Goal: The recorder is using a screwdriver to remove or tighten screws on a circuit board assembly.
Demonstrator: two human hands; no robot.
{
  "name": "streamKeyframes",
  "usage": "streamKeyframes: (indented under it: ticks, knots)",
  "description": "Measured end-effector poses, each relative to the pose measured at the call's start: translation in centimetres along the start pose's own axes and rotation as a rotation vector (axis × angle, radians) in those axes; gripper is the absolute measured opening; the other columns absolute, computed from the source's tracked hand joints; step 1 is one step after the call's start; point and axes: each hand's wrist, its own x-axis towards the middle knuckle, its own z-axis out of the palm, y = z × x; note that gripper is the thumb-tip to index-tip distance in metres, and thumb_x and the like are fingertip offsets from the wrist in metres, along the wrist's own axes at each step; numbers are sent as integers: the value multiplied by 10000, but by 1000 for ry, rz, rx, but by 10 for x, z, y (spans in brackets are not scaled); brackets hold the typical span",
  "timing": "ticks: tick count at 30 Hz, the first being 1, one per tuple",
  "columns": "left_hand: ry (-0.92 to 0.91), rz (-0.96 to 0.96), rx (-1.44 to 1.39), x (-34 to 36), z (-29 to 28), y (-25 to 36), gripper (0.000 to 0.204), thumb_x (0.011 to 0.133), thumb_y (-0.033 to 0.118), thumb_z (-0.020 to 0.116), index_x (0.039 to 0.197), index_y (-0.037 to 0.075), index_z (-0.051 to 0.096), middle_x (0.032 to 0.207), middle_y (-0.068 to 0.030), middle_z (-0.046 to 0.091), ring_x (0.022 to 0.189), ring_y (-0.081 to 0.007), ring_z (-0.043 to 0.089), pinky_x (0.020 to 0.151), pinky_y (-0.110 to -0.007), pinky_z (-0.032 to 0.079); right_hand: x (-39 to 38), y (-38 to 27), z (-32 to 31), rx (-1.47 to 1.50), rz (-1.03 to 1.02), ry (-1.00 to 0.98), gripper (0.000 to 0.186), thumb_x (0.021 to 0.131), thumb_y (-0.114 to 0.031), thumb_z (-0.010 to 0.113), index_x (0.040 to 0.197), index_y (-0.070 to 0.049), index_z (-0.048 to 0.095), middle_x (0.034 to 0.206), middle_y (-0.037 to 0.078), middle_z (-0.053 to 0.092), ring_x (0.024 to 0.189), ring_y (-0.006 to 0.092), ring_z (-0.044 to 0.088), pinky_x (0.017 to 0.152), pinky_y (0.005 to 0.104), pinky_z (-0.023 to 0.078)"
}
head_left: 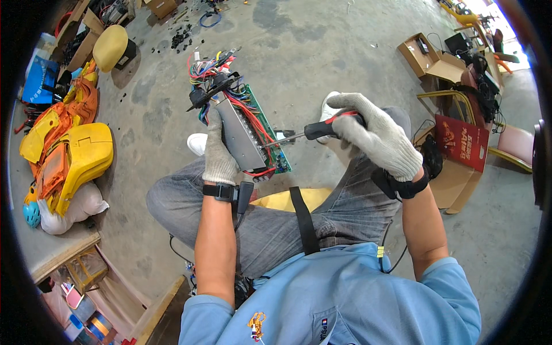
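Floor: bare grey concrete (pixel 322 46), stained and patched, with small dark debris scattered at far left. Left side: yellow and orange plastic shells (pixel 69 149) piled on the floor. Right side: open cardboard boxes (pixel 428 57), a red carton (pixel 463 142), chairs (pixel 514 146). Strong daylight enters at far right.

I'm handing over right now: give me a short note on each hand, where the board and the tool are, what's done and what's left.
Left hand: gloved, gripping the grey metal housing with the green circuit board and its bundle of coloured wires, held up over the knees.
Right hand: gloved, closed on the black and red screwdriver; its tip sits at the lower edge of the housing, against the board.
Done: cannot tell which screws are out.
Left: board and housing are not yet apart; wires are attached.
Nearby: yellow and orange plastic shells on the floor to the left, cardboard boxes to the right.
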Motion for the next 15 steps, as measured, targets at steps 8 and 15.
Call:
streamKeyframes:
  ticks: [8,15]
  knots:
    - [-108,-8,83,7,-10,-4,566,1040,618,679,1355,148,674,1155,-60,765,1011,-231,771,894,-434,679,10,39,-1,-110,-388,61,353,1058,-242,652,1334,-24,670,1072,74,740,858,116,710,800,278,582]
    - [-86,-16,92,12,-17,-5,565,1033,616,692,1341,143,687,1144,-63,768,1003,-235,774,897,-443,681,6,0,-4,-69,48,-36,343,991,-138,678,1319,-36,681,1045,70,743,915,96,699,819,279,581]
